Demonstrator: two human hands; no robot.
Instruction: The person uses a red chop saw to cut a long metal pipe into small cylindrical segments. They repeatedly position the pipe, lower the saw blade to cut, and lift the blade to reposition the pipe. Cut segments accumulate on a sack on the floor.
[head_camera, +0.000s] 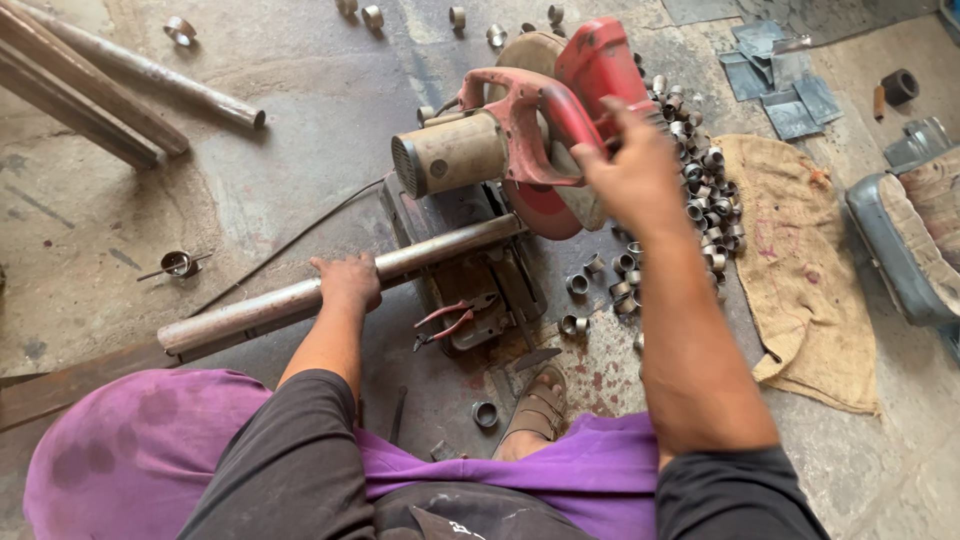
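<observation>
Far to the left, long steel bars (95, 85) lie on the concrete floor (300, 120). A small metal cup (178, 263) sits near them.

Your left hand (347, 281) is closed over the top of the long metal pipe (300, 295). Your fingers wrap it and press it down. The pipe runs from the near left up to the right, and its far end sits in the clamp under the saw blade (535, 210). Hold the pipe flat and still, so it does not roll. Keep this hand well to the left of the blade, as it is now.

Red pliers (452, 318) lie on the saw base (470, 290), just right of your left hand. Your sandalled foot (537, 408) rests near the base, with one loose ring (485, 414) beside it.

The red chop saw (520, 130) stands in the middle, with its round motor (450, 152) sticking out to the left. Your right hand (632, 170) is on the far right side of the saw, by the red handle (530, 110). From here I cannot tell whether the fingers are closed on the handle or just touching it. Get a full, firm grip and bring the blade down slowly and straight.

To the right, a pile of short cut rings (700, 190) lies on the floor. Further right is a brown sack cloth (800, 260).
</observation>
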